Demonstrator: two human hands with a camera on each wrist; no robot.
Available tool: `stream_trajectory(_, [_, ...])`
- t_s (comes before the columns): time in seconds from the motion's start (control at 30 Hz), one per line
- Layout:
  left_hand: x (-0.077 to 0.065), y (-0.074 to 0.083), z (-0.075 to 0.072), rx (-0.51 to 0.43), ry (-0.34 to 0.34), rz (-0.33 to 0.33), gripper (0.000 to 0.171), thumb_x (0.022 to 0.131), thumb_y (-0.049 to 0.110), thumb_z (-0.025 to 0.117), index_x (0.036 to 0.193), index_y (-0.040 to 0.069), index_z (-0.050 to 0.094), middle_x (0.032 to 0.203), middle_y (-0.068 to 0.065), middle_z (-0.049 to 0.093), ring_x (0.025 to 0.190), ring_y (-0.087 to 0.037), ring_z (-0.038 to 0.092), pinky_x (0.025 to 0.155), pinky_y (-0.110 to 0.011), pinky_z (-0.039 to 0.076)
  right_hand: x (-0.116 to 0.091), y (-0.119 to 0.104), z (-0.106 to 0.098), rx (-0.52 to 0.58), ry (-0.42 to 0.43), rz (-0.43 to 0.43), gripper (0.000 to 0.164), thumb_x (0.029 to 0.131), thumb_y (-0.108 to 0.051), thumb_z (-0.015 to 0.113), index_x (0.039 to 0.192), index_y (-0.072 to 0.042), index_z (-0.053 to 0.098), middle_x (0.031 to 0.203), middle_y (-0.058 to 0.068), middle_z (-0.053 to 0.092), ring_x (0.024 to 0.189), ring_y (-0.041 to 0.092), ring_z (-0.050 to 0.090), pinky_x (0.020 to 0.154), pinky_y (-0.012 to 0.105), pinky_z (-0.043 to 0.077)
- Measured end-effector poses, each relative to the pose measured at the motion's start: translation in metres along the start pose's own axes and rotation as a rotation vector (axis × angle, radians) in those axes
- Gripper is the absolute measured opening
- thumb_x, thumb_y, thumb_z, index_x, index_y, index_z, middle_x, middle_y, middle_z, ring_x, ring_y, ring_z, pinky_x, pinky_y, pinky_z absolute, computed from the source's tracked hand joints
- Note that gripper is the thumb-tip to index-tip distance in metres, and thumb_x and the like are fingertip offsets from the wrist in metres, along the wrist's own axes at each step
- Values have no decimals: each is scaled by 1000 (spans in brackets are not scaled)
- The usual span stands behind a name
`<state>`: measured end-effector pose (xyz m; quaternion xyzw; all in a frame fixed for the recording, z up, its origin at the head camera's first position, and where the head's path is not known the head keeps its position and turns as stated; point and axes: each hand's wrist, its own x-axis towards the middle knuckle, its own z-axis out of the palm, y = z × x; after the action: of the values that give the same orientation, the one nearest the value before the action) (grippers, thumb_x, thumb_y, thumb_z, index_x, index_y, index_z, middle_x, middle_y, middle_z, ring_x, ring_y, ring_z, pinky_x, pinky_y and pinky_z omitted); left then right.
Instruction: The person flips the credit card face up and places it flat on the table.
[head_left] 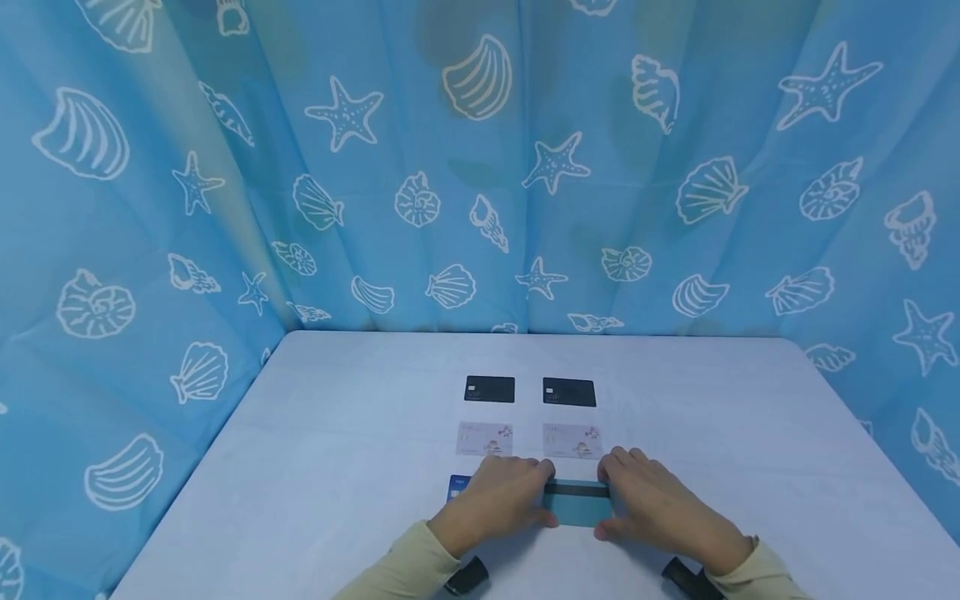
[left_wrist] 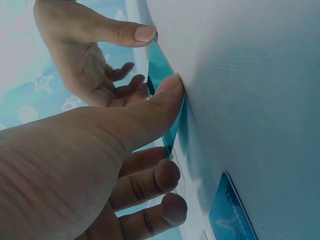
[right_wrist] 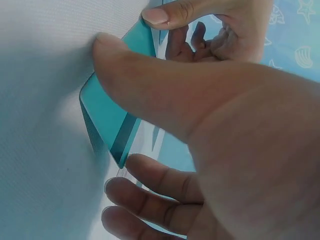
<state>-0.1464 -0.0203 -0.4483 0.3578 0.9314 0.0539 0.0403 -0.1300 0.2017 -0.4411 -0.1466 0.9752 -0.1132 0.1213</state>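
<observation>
A teal card (head_left: 577,510) with a dark stripe along its far edge lies between my two hands, stripe side up. My left hand (head_left: 504,496) pinches its left end between thumb and fingers. At the other end my right hand (head_left: 648,507) grips it the same way. Both wrist views show the teal card (right_wrist: 107,107) slightly raised from the white cloth, with a shadow under it. Beside my left hand, a blue card (head_left: 457,484) is mostly hidden in the head view; the left wrist view shows a blue card (left_wrist: 230,215) lying on the cloth.
Two black cards (head_left: 490,389) lie in a row farther back on the white table (head_left: 337,433). Nearer are two pale pink cards (head_left: 485,438) with flower prints. A blue curtain (head_left: 525,167) with shells and starfish hangs behind the table. Dark devices (head_left: 467,576) sit at both wrists.
</observation>
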Motion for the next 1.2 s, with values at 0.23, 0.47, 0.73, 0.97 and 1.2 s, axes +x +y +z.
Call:
stream_trajectory(0.23, [-3, 2, 0, 3, 9, 11, 47, 85, 51, 81, 116, 17, 69, 94, 7, 76, 65, -3, 53, 59, -18, 39, -3, 0, 1, -10, -3, -5, 66, 66, -47, 95, 111, -10, 65, 100, 0, 61, 91, 17, 50, 84, 42, 51])
stream_trajectory(0.47, [-4, 3, 2, 9, 14, 8, 47, 85, 51, 80, 115, 17, 69, 90, 7, 74, 63, -2, 51, 56, -18, 36, -6, 2, 4, 8, 16, -26, 67, 64, -45, 97, 111, -12, 63, 100, -3, 58, 89, 15, 48, 81, 40, 49])
stream_trajectory(0.73, [-6, 5, 2, -2, 2, -4, 44, 85, 50, 81, 111, 18, 70, 86, 8, 72, 63, -4, 50, 56, -20, 36, -11, 5, 3, 18, 26, -90, 69, 63, -43, 97, 114, -13, 61, 105, -4, 58, 90, 12, 48, 79, 38, 49])
stream_trajectory(0.97, [-1, 2, 1, -24, -29, -9, 47, 86, 51, 81, 119, 19, 70, 97, 7, 76, 70, -4, 57, 64, -19, 42, -9, 3, -6, 3, 12, -67, 68, 65, -42, 96, 117, -12, 63, 109, -2, 61, 96, 15, 53, 88, 43, 53])
stream_trajectory(1.2, [-1, -3, -4, -14, -26, 8, 50, 89, 52, 77, 124, 18, 69, 101, 5, 77, 71, -5, 56, 65, -20, 43, -7, 1, -15, -11, 19, -59, 69, 67, -45, 95, 119, -12, 64, 113, 1, 63, 98, 17, 54, 90, 45, 53])
